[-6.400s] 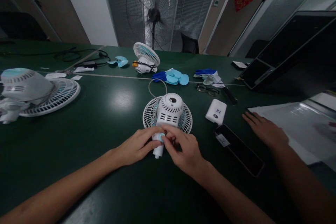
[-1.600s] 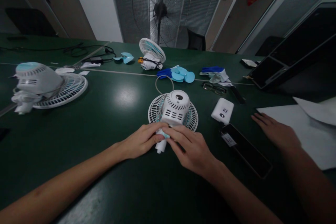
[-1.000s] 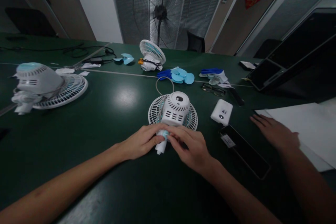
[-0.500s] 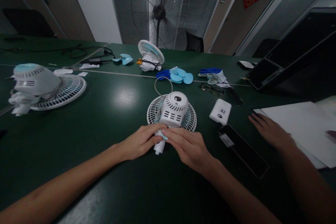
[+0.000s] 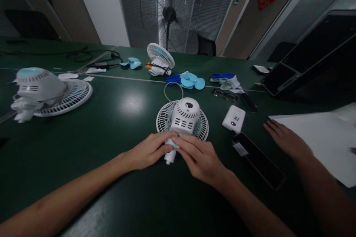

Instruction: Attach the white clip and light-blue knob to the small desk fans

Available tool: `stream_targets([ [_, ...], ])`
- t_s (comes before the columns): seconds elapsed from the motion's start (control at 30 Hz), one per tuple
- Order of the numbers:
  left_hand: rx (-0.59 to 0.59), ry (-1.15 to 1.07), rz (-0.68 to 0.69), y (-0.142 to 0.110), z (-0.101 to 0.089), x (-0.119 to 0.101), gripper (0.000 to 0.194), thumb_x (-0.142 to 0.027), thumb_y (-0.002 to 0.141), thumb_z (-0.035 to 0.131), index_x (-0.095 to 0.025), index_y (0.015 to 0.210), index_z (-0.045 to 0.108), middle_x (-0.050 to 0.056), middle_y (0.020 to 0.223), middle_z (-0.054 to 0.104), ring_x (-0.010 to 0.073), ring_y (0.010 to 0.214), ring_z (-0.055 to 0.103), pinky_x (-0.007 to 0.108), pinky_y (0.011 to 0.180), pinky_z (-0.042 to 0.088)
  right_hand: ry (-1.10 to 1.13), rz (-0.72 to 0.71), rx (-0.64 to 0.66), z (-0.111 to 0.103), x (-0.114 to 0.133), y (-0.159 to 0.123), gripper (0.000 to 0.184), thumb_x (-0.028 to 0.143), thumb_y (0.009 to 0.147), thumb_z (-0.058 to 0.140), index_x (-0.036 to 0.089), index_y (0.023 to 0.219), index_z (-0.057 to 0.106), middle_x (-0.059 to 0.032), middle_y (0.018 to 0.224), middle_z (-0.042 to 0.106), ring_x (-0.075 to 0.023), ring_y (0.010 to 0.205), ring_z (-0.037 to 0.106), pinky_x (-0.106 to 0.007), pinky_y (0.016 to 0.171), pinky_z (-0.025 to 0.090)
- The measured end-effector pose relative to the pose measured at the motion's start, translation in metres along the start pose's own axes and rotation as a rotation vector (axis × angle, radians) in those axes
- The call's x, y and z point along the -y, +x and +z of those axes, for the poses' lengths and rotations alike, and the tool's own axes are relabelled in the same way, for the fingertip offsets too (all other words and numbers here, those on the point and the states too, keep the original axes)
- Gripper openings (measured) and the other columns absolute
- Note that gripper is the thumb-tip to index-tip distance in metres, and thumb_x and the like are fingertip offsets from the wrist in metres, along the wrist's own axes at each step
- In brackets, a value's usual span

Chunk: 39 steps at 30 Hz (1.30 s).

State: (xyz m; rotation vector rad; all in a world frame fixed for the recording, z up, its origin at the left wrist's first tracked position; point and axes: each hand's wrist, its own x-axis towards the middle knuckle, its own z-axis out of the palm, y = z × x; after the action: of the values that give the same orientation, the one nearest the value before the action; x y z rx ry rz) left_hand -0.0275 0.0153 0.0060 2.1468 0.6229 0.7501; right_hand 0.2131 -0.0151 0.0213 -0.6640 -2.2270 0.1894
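Note:
A small white fan lies grille-down on the green table, its vented motor housing upward. Both hands meet at its white neck, on the side toward me. My left hand pinches the neck from the left with thumb and fingers. From the right, my right hand closes over the same spot, its fingertips on a light blue piece. The fingers hide most of this joint. A thin grey cable loops behind the housing.
Another white fan lies to the left; a third fan stands farther back. Blue fan blades, gloves, glasses, a white power bank and a black phone are around. Another person's hand rests by white paper.
My hands keep the same hold on the fan's neck, and the fan stays in place. At the right, the white paper by the other person's hand has shifted slightly.

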Motion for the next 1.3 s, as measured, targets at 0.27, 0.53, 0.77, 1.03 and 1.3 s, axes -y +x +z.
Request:
stream_targets([
  [0.27, -0.015, 0.03, 0.017, -0.001, 0.002, 0.004, 0.035, -0.039, 0.112, 0.044, -0.019, 0.139, 0.056, 0.011, 0.119, 0.07, 0.0239, 0.105, 0.067, 0.038, 0.097, 0.052, -0.016, 0.167, -0.065, 0.018, 0.004, 0.008, 0.027, 0.016, 0.105, 0.051, 0.019, 0.129, 0.063, -0.0065, 0.108, 0.077, -0.0168, 0.093, 0.076, -0.029, 0.083, 0.064],
  [0.53, -0.005, 0.008, -0.005, -0.001, 0.001, 0.001, 0.031, -0.038, 0.112, 0.044, -0.019, 0.134, 0.056, 0.01, 0.118, 0.069, 0.023, 0.104, 0.068, 0.036, 0.094, 0.052, -0.048, -0.027, 0.018, -0.004, 0.0, 0.003, 0.046, 0.012, 0.102, 0.058, 0.02, 0.147, 0.051, -0.0097, 0.129, 0.071, -0.0182, 0.115, 0.071, -0.031, 0.093, 0.063],
  [0.77, -0.006, 0.056, -0.011, -0.002, 0.002, 0.002, 0.031, -0.039, 0.112, 0.041, -0.019, 0.132, 0.055, 0.009, 0.119, 0.068, 0.0233, 0.105, 0.067, 0.037, 0.093, 0.053, -0.138, -0.14, 0.038, -0.001, -0.011, 0.007, 0.043, 0.005, 0.102, 0.05, 0.02, 0.142, 0.057, -0.0089, 0.129, 0.073, -0.0181, 0.113, 0.072, -0.03, 0.089, 0.064],
  [1.03, -0.009, 0.045, -0.008, -0.003, 0.004, 0.006, 0.026, -0.035, 0.112, 0.044, -0.017, 0.125, 0.058, 0.009, 0.114, 0.068, 0.0217, 0.099, 0.066, 0.034, 0.091, 0.053, -0.142, -0.16, 0.135, -0.006, -0.008, 0.013, 0.044, 0.01, 0.1, 0.05, 0.016, 0.143, 0.055, -0.0117, 0.132, 0.07, -0.0227, 0.119, 0.07, -0.035, 0.087, 0.065],
  [1.3, -0.005, 0.041, -0.009, -0.003, 0.003, 0.003, 0.028, -0.037, 0.113, 0.042, -0.019, 0.128, 0.057, 0.009, 0.117, 0.067, 0.022, 0.101, 0.066, 0.035, 0.092, 0.052, -0.167, -0.154, 0.064, 0.002, -0.013, 0.009, 0.038, 0.011, 0.105, 0.05, 0.017, 0.142, 0.055, -0.0101, 0.122, 0.073, -0.0189, 0.112, 0.071, -0.031, 0.086, 0.063],
])
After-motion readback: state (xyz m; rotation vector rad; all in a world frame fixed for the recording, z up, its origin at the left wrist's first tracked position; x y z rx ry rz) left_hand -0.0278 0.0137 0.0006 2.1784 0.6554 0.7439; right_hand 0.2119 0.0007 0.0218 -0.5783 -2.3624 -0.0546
